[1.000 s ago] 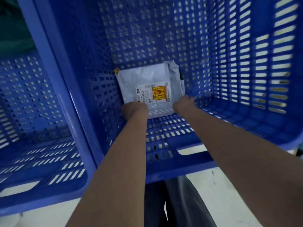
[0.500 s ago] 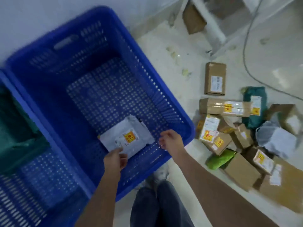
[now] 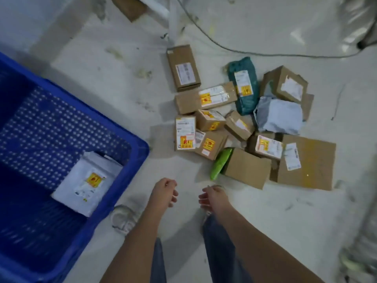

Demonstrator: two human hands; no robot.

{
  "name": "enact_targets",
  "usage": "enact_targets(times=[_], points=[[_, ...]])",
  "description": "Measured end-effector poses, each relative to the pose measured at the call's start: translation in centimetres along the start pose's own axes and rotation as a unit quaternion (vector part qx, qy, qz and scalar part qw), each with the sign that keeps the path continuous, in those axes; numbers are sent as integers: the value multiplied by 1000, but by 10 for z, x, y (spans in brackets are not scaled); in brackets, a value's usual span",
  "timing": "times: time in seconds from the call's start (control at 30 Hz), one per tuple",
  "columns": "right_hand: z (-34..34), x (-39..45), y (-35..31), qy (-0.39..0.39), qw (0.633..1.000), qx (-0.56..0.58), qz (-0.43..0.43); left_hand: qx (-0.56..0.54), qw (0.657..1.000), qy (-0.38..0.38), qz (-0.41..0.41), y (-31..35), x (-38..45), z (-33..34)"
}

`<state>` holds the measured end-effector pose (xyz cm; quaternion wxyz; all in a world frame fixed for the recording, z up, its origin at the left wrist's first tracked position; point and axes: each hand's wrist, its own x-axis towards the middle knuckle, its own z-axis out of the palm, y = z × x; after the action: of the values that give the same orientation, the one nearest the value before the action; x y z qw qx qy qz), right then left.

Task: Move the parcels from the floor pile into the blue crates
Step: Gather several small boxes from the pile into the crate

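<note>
1. We have one parcel in: a white poly mailer (image 3: 85, 184) with a yellow sticker lies flat on the floor of the blue crate (image 3: 130, 160), near the crate's corner closest to us; nothing else shows in the part of the crate we can see; the far left of it is cut off by the frame.
2. Both hands carry nothing; left hand (image 3: 164, 192) and right hand (image 3: 213, 196) hang out over bare floor between the crate and the pile, fingers loosely curled, no contact with any parcel.
3. The floor pile (image 3: 240, 127) looks untouched as a heap; it sits well apart from the crate, ahead and to our right.
4. What we can pick out in it: brown box (image 3: 183, 67) at the far edge, lying a little apart; long taped box (image 3: 206, 100); teal mailer (image 3: 243, 85); grey mailer (image 3: 278, 116); green mailer (image 3: 221, 163) wedged at the near edge beside a plain cardboard box (image 3: 247, 168); large flat box (image 3: 306, 162) on the right; several small stickered boxes in the middle, overlapping, so no exact count from us.
5. Our read: early stage; one in, a dozen or so left; the green mailer and the plain box are nearest the hands, so likely next candidates.
6. Only one crate is in view; we cannot tell the fill of any other.
</note>
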<state>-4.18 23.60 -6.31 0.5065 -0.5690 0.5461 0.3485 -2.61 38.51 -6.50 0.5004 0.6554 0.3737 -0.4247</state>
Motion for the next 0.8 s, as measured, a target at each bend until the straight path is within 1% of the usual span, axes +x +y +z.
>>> enact_targets(times=[0.1, 0.17, 0.23, 0.3, 0.4, 0.53, 0.6, 0.7, 0.8], points=[[-64, 21, 4, 1, 1000, 10, 27, 103, 990, -46, -85, -7, 0, 56], [-106, 36, 6, 14, 999, 27, 30, 147, 982, -68, -100, -7, -1, 90], [-138, 51, 7, 24, 998, 43, 41, 172, 977, -78, -98, -3, 1, 119], [-162, 67, 7, 29, 997, 59, 45, 199, 973, -81, -85, 6, 6, 143], [-187, 95, 3, 52, 996, 63, 25, 234, 967, -82, -63, 21, 25, 170], [-212, 144, 1, 109, 994, 31, -1, 246, 966, -72, -42, 38, 69, 199], [-221, 172, 0, 131, 991, 17, 1, 265, 962, -67, -19, 45, 97, 213], [-231, 211, 3, 156, 988, -7, -2, 318, 946, -50, 20, 48, 139, 233], [-238, 243, 7, 174, 985, -15, -11, 396, 915, -32, 71, 46, 166, 249]])
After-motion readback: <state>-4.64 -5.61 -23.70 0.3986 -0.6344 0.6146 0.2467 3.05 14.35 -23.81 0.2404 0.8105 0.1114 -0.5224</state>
